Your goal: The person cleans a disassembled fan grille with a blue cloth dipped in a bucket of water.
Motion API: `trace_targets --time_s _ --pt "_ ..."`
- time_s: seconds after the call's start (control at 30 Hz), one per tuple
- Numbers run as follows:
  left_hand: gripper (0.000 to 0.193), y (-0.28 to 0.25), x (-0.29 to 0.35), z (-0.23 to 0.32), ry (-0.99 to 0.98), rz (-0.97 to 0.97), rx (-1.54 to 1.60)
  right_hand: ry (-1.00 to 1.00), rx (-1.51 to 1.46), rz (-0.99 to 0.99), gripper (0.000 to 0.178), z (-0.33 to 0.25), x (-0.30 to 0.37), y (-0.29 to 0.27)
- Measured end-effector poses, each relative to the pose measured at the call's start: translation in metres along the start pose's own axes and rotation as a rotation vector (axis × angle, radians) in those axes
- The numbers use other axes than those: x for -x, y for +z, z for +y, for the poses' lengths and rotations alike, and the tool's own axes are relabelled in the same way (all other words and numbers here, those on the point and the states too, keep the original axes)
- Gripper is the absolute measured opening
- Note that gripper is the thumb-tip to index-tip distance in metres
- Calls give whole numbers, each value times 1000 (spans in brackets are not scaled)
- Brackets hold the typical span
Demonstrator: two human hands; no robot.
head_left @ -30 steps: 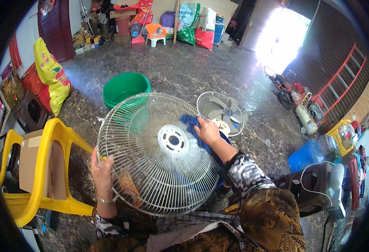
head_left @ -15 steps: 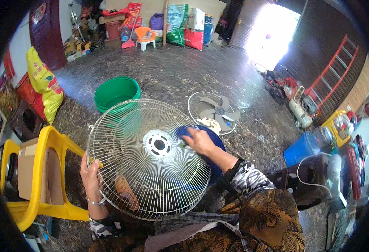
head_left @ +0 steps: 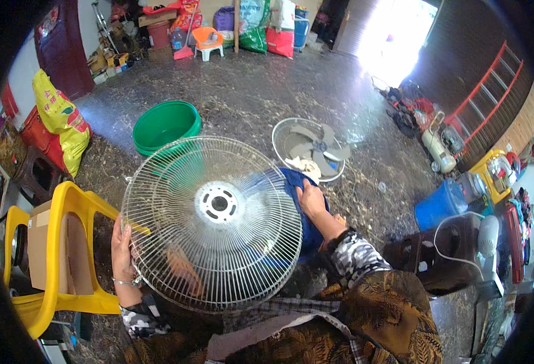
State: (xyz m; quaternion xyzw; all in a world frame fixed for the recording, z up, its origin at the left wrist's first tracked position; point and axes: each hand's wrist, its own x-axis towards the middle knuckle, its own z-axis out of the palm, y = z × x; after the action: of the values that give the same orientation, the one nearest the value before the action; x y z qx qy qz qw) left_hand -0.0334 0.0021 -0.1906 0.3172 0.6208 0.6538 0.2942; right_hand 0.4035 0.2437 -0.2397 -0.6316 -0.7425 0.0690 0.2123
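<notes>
A round wire fan grille (head_left: 220, 203) with a pale metal hub plate stands tilted in front of my lap. My left hand (head_left: 123, 252) is closed on its left rim, the thumb lying along the wires. On the right side, my right hand (head_left: 313, 200) is closed on a dark blue cloth (head_left: 291, 182) bunched at the grille's right edge. Part of the cloth shows through the wires. Past it on the floor lies another fan grille (head_left: 282, 134) with grey fan blades (head_left: 320, 145) inside and a cream-coloured piece at its near edge.
A green bucket (head_left: 166, 127) stands beyond the grille's upper left. Yellow plastic chair (head_left: 54, 249) with a cardboard box, at left. To the right are a blue bucket (head_left: 440, 206), a dark stool (head_left: 431, 255) and a red ladder (head_left: 485, 97). Bags line the back wall.
My right hand, with the blue cloth, has moved right and slightly down to the grille's edge. The grille has shifted slightly left, with my left hand still on its rim.
</notes>
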Motion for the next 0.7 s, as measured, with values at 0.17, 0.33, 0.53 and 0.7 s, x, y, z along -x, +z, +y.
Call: trace_targets --time_s 0.17,0.33,0.53,0.7 --pt "63 17 24 32 -123 -44 -220 0 14 58 27 -2 4 2" --pt "66 -9 22 13 -242 63 158 40 -28 77 27 -7 8 0" --pt "40 -33 89 -33 -469 175 136 80 -81 14 31 -15 8 0" --pt "80 -2 88 -16 -273 318 -387 -34 -100 14 30 -22 10 -4"
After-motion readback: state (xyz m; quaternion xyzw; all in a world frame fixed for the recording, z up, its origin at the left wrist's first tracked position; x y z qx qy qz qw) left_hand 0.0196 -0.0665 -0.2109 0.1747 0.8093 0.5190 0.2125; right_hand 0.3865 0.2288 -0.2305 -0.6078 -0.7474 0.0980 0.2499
